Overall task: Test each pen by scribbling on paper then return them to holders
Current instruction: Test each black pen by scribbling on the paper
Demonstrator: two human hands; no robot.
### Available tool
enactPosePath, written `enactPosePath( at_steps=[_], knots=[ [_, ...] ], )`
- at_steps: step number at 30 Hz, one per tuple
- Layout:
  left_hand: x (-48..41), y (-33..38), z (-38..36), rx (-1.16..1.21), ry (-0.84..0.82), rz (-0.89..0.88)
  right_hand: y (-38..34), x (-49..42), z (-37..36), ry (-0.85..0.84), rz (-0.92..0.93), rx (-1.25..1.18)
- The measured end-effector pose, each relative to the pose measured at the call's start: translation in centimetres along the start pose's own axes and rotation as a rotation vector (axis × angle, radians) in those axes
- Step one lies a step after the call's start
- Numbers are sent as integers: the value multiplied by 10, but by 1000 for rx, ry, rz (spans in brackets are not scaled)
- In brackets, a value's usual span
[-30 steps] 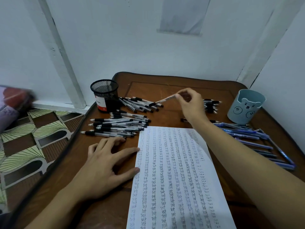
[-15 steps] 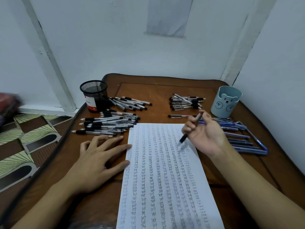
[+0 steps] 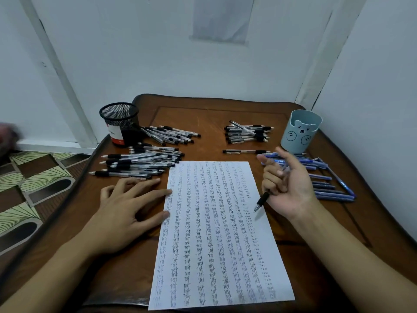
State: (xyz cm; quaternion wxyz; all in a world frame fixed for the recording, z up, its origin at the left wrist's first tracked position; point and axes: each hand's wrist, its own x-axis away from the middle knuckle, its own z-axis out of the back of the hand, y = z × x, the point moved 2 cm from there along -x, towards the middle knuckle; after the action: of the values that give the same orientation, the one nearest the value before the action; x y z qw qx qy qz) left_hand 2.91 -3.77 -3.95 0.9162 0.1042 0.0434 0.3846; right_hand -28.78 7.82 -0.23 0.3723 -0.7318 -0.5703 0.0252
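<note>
I have the right hand (image 3: 291, 186) curled round 1 black-gripped pen (image 3: 261, 201). The lower fingers clamp the barrel, the forefinger sticks out straight, and the palm is turned up towards the camera. The pen's long axis runs from far right down to near left, tip leading. That tip hangs at the right margin of the paper (image 3: 214, 233), beside the last, thinner column of small marks. I cannot tell whether it touches the sheet.

The left hand (image 3: 126, 206) lies flat and spread on the table (image 3: 203, 123), holding nothing. Its forefinger and thumb tips touch the sheet's left edge and pin it.

What the coming move turns on, as I read it, is that the free strip of paper lies right under the tip. The right hand is by far the nearer 1 and should only need to roll palm-down and lower to scribble.

For the return there are 2 holders, and no pens stand out of either. The black mesh holder (image 3: 119, 125) sits far left, across the sheet from this hand, with 2 heaps of black pens (image 3: 140, 163) beside it. The pale blue bear holder (image 3: 301, 132) stands just beyond the right hand, with blue pens (image 3: 329, 188) lying near it. I judge a black pen belongs with the mesh holder, which means a reach across the paper.
</note>
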Motion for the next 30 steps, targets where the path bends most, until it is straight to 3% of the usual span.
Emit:
enactPosePath(
  at_steps=[3,7,11,19,23,27,30],
  knots=[
    [1,0,0,9,5,-1,0,-1,1,-61,-18,25],
    [1,0,0,16,11,-3,-1,-2,10,-43,6,263],
    [0,0,0,17,13,-7,-4,-2,14,-14,91,217],
    [0,-1,-1,18,20,-16,-12,-7,22,-254,284,833],
    [1,-2,0,13,25,-17,-17,-8,26,-331,278,1010],
    [1,-2,-1,19,19,-17,-14,-6,26,-351,449,1264],
    [0,-2,-1,24,23,-15,-10,-10,28,-360,418,1275]
  ],
)
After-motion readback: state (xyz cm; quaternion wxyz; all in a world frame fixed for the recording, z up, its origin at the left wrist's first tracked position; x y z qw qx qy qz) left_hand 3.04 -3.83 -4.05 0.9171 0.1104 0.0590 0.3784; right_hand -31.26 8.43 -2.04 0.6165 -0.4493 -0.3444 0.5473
